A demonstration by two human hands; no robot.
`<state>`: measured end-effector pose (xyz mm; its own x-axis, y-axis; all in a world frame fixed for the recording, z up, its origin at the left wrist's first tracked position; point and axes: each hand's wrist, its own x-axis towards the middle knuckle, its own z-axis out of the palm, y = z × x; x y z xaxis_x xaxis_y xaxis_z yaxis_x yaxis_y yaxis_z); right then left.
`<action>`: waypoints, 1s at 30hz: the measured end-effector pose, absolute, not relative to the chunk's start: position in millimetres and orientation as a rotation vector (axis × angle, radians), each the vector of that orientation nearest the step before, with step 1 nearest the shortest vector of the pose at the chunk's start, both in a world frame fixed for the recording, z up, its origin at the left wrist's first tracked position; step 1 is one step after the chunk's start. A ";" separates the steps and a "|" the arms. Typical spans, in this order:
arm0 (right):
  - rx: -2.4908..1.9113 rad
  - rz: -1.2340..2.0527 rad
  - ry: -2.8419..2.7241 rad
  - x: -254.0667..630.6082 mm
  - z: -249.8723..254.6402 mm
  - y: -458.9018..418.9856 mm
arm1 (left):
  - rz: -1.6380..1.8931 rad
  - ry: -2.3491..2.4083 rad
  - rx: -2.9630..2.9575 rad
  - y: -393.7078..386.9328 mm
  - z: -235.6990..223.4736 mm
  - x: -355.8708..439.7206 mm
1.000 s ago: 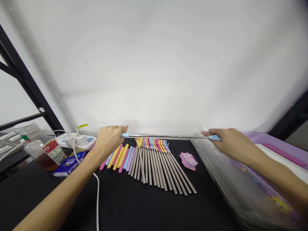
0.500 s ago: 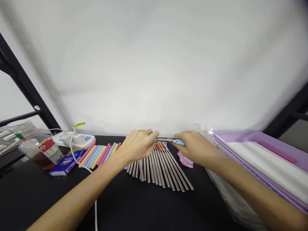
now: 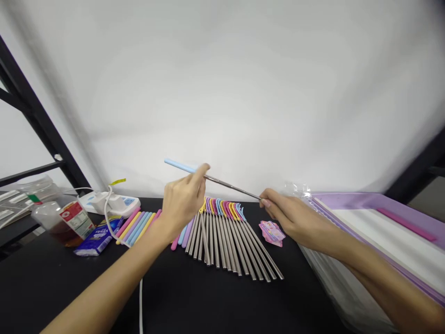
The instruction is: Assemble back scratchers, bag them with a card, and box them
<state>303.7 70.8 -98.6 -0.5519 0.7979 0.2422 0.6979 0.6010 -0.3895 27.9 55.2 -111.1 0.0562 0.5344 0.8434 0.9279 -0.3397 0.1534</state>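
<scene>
My left hand [image 3: 182,199] pinches a telescopic metal rod with a light-blue handle [image 3: 179,166], held tilted above the table. My right hand [image 3: 290,217] is closed on the rod's far thin end [image 3: 239,189], down to the right. Below both hands, a fan of metal rods [image 3: 225,241] with coloured claw tips lies on the black table [image 3: 208,301]. Coloured handle sleeves [image 3: 137,227] lie left of the fan, partly hidden by my left wrist.
A small pink packet [image 3: 272,232] lies right of the fan. A purple tray [image 3: 365,218] and clear plastic bags sit at the right. At the left are a white power strip [image 3: 111,202] with cable, a blue tissue pack [image 3: 95,239] and a bottle [image 3: 59,222].
The rod was stretched wide, then pushed short between both hands. Now it is drawn out partway and tilted, my left hand raised with the blue handle.
</scene>
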 end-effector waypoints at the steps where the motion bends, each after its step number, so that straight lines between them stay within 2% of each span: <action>1: -1.203 0.356 -2.430 303.5 -100.1 71.7 | -1.448 -1.552 -1.912 50.4 -115.3 36.9; 5: -1.195 0.332 -2.478 303.1 -103.4 77.4 | -2.364 -1.947 -2.176 42.9 -129.2 67.2; 8: -1.126 0.307 -2.565 307.0 -100.5 83.3 | -2.904 -1.920 -2.162 53.5 -134.6 67.8; 13: -1.184 0.262 -2.592 324.7 -92.1 92.1 | -3.451 -1.672 -1.242 76.0 -136.3 33.5; 16: -1.207 0.291 -2.588 329.9 -91.2 94.1 | -3.532 -1.534 -1.295 74.2 -133.4 29.5; 20: -1.226 0.389 -2.581 325.4 -95.8 93.3 | -3.304 -1.465 -1.967 58.8 -127.1 53.2; 22: -1.216 0.439 -2.588 322.0 -99.2 92.8 | -3.229 -1.462 -2.124 52.2 -124.4 64.1; 27: -1.225 0.445 -2.575 320.7 -102.0 95.1 | -3.145 -1.544 -2.228 47.1 -127.1 69.6; 30: -1.249 0.412 -2.570 330.0 -99.0 99.3 | -3.232 -1.559 -2.088 53.1 -132.6 59.2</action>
<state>330.0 99.3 -99.0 -0.5994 0.7938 0.1030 0.7217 0.5916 -0.3594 59.2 53.1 -132.6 -0.1445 0.9486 0.2816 -0.3700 -0.3158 0.8737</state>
